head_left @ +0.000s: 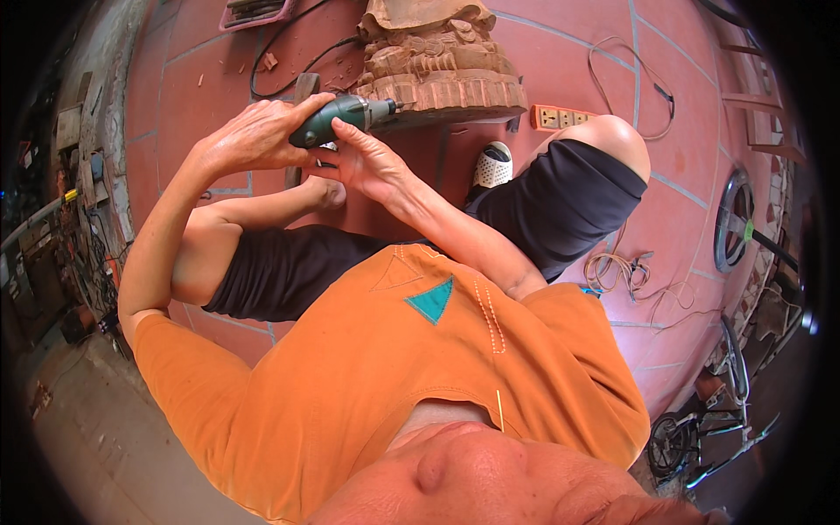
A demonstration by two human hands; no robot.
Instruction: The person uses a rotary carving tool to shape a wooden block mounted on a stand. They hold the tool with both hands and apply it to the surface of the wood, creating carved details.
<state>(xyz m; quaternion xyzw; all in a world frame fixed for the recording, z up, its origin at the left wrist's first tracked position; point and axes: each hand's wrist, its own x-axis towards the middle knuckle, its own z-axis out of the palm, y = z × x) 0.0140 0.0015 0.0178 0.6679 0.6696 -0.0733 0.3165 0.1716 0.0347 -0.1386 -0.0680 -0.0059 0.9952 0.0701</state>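
Observation:
A dark green rotary tool [343, 115] with a grey nose lies across both my hands, its tip pointing right at the carved base. My left hand [258, 136] is closed around its rear end from the left. From below, my right hand [372, 164] grips it too, thumb against the body and fingers partly hidden underneath. Just beyond the tip stands a brown wooden carving [437, 61] with layered, ridged detail around its base. Whether the bit touches the wood I cannot tell.
An orange power strip [562, 118] lies right of the carving, near my right knee. Black cable [261, 66] curls behind my left hand. A pink basket [254, 12] sits at the far left. Coiled cord [617, 273] and a wheel-like ring [733, 219] are on the right, a bicycle [700, 437] lower right.

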